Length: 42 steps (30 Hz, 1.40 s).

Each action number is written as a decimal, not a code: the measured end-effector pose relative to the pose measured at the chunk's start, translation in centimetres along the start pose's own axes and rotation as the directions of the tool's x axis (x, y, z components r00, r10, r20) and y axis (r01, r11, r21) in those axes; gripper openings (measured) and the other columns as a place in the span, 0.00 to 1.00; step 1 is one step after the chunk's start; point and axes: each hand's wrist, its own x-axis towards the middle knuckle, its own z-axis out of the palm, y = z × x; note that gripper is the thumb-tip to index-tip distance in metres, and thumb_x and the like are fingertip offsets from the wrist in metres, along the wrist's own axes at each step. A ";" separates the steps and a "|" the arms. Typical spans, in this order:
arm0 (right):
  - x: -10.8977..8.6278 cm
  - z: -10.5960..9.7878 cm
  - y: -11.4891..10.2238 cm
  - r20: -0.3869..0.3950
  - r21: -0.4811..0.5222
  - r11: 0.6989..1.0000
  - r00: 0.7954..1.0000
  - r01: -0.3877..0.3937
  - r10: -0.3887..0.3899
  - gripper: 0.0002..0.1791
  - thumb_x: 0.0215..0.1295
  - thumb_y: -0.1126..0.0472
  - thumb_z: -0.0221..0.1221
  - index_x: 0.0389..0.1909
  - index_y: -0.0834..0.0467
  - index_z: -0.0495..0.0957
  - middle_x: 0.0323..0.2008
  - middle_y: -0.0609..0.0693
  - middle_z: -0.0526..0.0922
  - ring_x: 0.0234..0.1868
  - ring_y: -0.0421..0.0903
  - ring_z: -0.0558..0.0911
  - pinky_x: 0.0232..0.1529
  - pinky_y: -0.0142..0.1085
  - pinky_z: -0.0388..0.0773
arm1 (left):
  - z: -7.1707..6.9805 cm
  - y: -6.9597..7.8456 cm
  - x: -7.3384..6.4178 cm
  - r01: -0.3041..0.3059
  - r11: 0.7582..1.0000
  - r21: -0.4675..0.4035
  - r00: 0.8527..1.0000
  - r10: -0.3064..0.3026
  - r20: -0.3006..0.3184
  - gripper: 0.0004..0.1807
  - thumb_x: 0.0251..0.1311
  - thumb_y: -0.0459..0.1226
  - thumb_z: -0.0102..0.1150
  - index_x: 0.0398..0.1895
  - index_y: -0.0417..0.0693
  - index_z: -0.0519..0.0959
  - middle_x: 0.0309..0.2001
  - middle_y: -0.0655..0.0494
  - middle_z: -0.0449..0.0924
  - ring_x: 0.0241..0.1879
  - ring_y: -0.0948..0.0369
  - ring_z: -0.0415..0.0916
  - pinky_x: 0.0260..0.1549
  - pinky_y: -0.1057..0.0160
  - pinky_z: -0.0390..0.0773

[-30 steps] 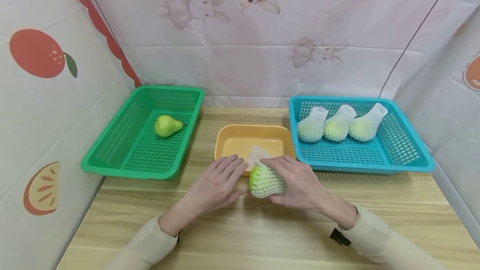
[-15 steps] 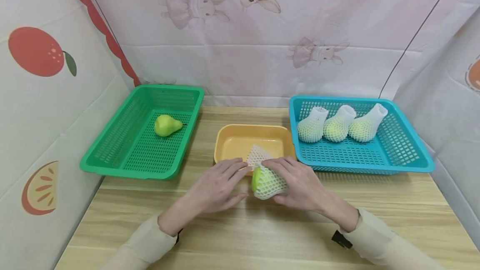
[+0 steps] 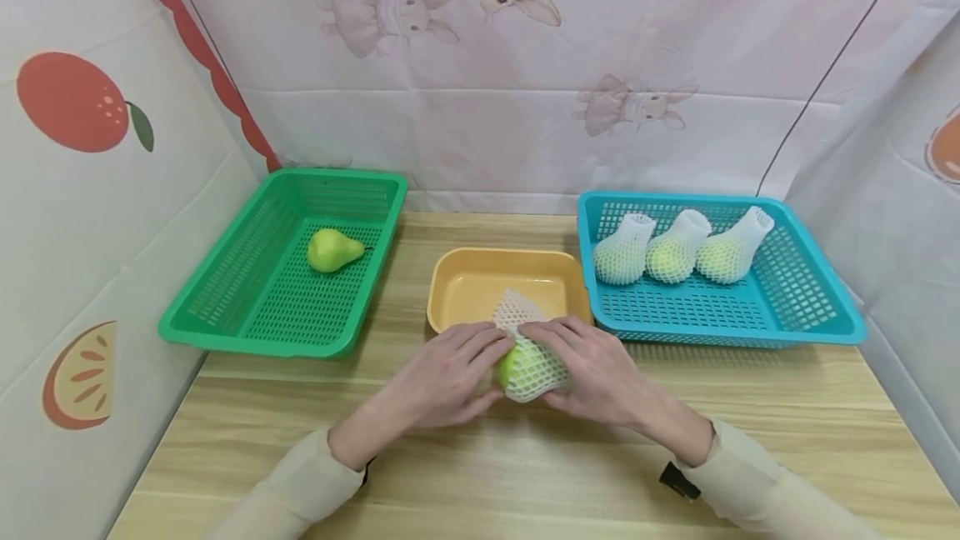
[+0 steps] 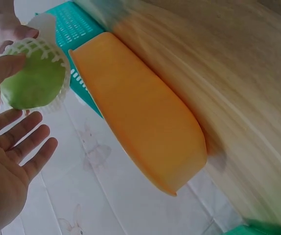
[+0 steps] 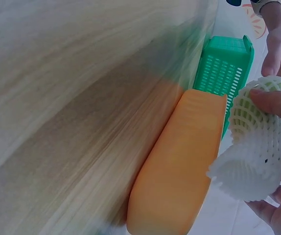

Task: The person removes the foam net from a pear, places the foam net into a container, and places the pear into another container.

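Observation:
My right hand (image 3: 600, 369) grips a green pear (image 3: 512, 371) in a white foam net sleeve (image 5: 258, 156), held just in front of the orange tray. The sleeve covers most of the pear; its bare green end faces my left hand (image 3: 457, 373). In the left wrist view, the left thumb (image 4: 8, 66) lies against that end at the sleeve's edge. The other left fingers are spread and nearly straight, with the tips close below the fruit. Inside the shallow orange tray (image 3: 465, 294) lies a pinkish-white foam net (image 3: 513, 307), partly hidden behind the hands.
A green basket (image 3: 255, 344) with one bare pear (image 3: 332, 251) stands at the left. On the right, a blue basket (image 3: 720, 332) holds three sleeved pears (image 3: 675, 252) side by side. Printed fabric walls (image 3: 480, 140) enclose the wooden table (image 3: 525, 473) behind and on both sides.
My left hand has moved right, and its fingers now meet the pear's bare end. The right hand keeps its grip and has shifted only slightly. Baskets and tray stay put.

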 end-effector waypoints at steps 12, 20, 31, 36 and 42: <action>0.2 -0.2 -0.2 0.005 -0.017 1.000 1.000 0.015 -0.015 0.55 0.32 0.43 0.86 0.67 0.56 0.77 0.53 0.50 0.89 0.52 0.48 0.86 0.49 0.41 0.89 | -0.2 0.1 0.6 -0.025 1.000 0.011 1.000 0.025 -0.017 0.40 0.52 0.57 0.76 0.64 0.43 0.79 0.60 0.52 0.85 0.61 0.56 0.82 0.66 0.60 0.81; 0.7 -0.4 -0.4 -0.011 -0.025 1.000 1.000 0.019 -0.019 0.54 0.33 0.39 0.85 0.64 0.59 0.80 0.49 0.51 0.90 0.50 0.48 0.87 0.47 0.40 0.89 | -0.1 0.2 1.0 -0.014 0.999 0.032 0.998 0.016 -0.057 0.41 0.47 0.57 0.77 0.61 0.42 0.79 0.57 0.52 0.86 0.58 0.56 0.82 0.62 0.61 0.83; 0.9 -0.5 -0.9 -0.008 -0.034 0.999 1.000 0.023 -0.024 0.53 0.35 0.37 0.84 0.63 0.58 0.80 0.48 0.51 0.90 0.50 0.48 0.87 0.48 0.40 0.89 | 0.4 0.3 1.1 0.001 0.999 0.045 0.990 0.005 -0.140 0.43 0.43 0.64 0.77 0.55 0.43 0.81 0.51 0.53 0.87 0.53 0.58 0.83 0.57 0.62 0.84; 0.8 -0.5 -1.0 0.003 -0.029 0.999 1.000 0.030 -0.030 0.52 0.36 0.38 0.83 0.64 0.58 0.80 0.48 0.50 0.91 0.50 0.48 0.86 0.49 0.39 0.89 | 0.5 0.3 1.3 -0.003 0.998 0.056 0.985 0.012 -0.174 0.43 0.41 0.66 0.75 0.52 0.45 0.81 0.48 0.56 0.87 0.51 0.59 0.83 0.55 0.63 0.84; 0.7 -0.6 -0.9 -0.008 -0.037 0.999 0.999 0.038 -0.038 0.53 0.34 0.39 0.83 0.65 0.58 0.79 0.49 0.49 0.90 0.50 0.48 0.86 0.49 0.40 0.88 | 0.6 0.3 1.3 0.002 0.998 0.059 0.981 0.010 -0.196 0.45 0.36 0.67 0.76 0.51 0.45 0.82 0.47 0.56 0.87 0.49 0.59 0.83 0.53 0.63 0.84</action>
